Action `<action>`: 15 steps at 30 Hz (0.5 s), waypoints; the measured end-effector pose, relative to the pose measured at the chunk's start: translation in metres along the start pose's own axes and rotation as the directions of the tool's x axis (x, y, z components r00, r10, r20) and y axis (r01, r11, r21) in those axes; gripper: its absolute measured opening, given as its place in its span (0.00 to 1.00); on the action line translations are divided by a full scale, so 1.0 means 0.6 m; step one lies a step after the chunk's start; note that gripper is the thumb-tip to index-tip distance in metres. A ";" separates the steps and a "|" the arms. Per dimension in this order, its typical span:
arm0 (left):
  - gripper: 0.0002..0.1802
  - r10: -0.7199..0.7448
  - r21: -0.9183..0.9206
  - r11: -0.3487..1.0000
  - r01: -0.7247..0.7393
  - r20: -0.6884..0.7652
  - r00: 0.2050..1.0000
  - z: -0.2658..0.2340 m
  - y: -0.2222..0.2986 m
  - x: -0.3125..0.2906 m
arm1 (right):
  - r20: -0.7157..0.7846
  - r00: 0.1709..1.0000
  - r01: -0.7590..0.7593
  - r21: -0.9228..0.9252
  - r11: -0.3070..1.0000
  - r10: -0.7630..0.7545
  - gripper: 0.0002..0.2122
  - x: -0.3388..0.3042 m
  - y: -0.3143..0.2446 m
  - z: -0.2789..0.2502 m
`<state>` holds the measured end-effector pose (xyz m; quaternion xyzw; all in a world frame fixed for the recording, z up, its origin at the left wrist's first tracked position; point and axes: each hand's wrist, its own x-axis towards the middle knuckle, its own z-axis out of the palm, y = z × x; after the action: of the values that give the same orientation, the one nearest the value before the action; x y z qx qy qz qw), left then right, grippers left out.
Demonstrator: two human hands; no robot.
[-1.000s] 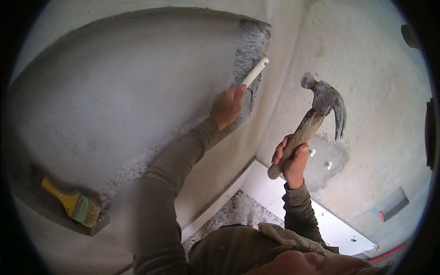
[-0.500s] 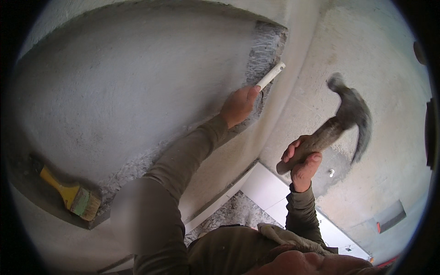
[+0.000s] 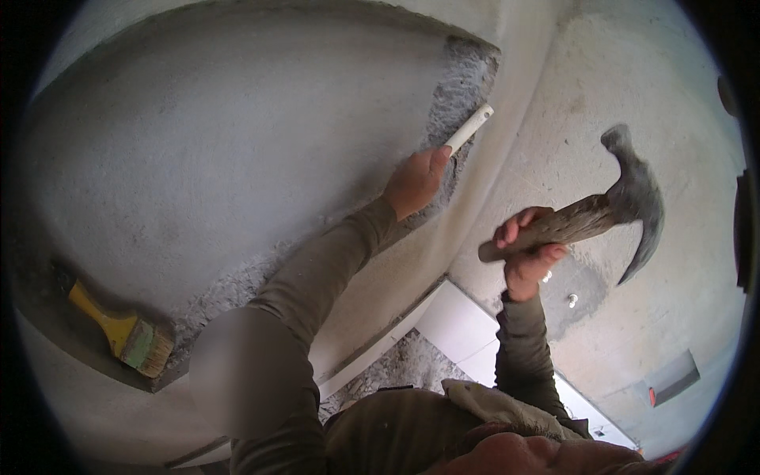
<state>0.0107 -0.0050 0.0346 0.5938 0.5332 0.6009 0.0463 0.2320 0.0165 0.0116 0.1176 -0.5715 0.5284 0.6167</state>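
Observation:
My left hand is closed round a slim white handle with a hole at its end. Whatever lies at the tool's other end is hidden by the hand. It is held in front of the roughly chipped strip at the right end of a grey plastered recess. On the right, my right hand grips a claw hammer by its worn wooden handle. The hammer's dark head is raised in the air, its long curved claw pointing down, well apart from the white handle.
A flat paintbrush with a yellow handle lies at the recess's lower left. Loose plaster crumbs line its lower edge. Below are white tiles and rubble. A white fitting and a rectangular cut-out mark the right wall.
The hammer has swung to the right, its handle now lying flatter, and my right hand has risen slightly with it. My left hand and the white handle have hardly moved.

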 end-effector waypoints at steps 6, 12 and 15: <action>0.30 0.003 0.083 0.997 -0.002 -0.005 1.000 0.000 -0.016 0.006 | -0.101 0.879 -0.449 -0.503 0.739 0.466 0.24 -0.002 0.025 -0.021; 0.30 -0.020 0.099 0.995 0.020 0.003 1.000 0.006 -0.003 0.002 | -0.058 0.993 -0.108 -0.024 0.994 0.107 0.26 -0.010 -0.019 0.015; 0.31 -0.022 0.115 0.993 0.022 0.000 1.000 -0.002 0.007 -0.001 | 0.090 0.993 -0.012 -0.564 0.826 0.075 0.21 0.008 0.069 -0.045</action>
<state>0.0125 -0.0076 0.0374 0.5900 0.5735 0.5681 0.0188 0.2143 0.0562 -0.0120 -0.0537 -0.7368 0.3435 0.5799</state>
